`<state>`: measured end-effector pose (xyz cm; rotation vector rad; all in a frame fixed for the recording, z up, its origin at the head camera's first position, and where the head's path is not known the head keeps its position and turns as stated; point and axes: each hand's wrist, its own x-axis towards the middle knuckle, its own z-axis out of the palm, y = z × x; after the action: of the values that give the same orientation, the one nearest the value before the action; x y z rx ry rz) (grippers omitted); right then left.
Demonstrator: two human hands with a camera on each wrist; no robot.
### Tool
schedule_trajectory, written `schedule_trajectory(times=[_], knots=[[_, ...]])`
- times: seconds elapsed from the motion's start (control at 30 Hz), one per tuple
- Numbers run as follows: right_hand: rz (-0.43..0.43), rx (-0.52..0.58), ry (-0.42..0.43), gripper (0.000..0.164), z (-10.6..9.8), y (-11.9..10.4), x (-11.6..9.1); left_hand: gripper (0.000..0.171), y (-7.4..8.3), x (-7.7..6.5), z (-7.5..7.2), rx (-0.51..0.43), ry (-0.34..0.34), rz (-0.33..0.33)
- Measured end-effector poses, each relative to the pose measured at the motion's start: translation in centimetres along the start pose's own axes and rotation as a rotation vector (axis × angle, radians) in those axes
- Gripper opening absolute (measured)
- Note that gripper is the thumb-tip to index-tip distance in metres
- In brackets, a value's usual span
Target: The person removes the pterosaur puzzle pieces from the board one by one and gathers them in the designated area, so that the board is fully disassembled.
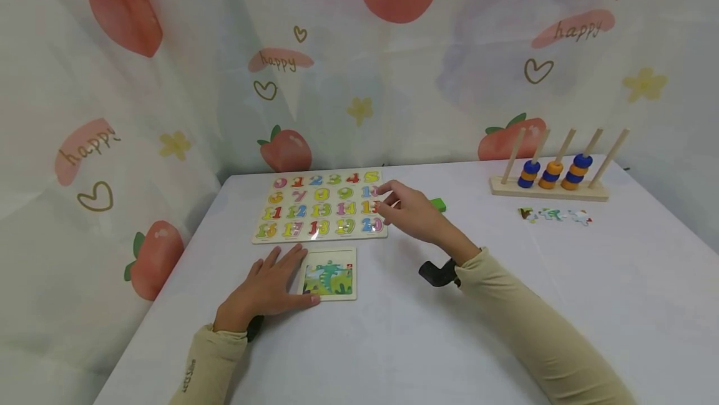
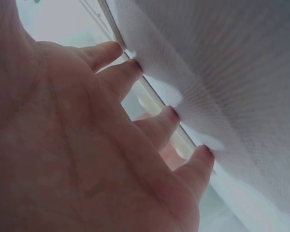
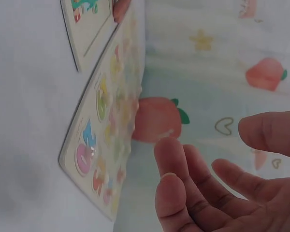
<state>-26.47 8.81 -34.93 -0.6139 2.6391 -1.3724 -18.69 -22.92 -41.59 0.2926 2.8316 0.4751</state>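
Square cream-framed animal picture board (image 1: pixel 330 276) meets the left hand (image 1: pixel 266 286), fingers spread, probably for steadying; beyond the board's right side the right hand (image 1: pixel 415 211) hovers, fingers loosely bent, pinching nothing

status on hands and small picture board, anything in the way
Right hand empty, near number board. Left hand spread at left edge of small picture board, which lies flat on table. Only that hand overlaps it.
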Motion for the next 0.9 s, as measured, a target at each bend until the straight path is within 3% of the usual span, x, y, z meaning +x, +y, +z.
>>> schedule_trajectory(times=[0.63, 0.9], knots=[[-0.147, 0.04, -0.226, 0.034, 7.0, -2.6, 0.6, 0.11, 0.1, 0.3, 0.0, 0.023, -0.006, -0.016], [-0.16, -0.026, -0.282, 0.032, 9.1, -2.4, 0.8, 0.108, 0.4, 0.1, -0.2, 0.007, -0.009, -0.013]])
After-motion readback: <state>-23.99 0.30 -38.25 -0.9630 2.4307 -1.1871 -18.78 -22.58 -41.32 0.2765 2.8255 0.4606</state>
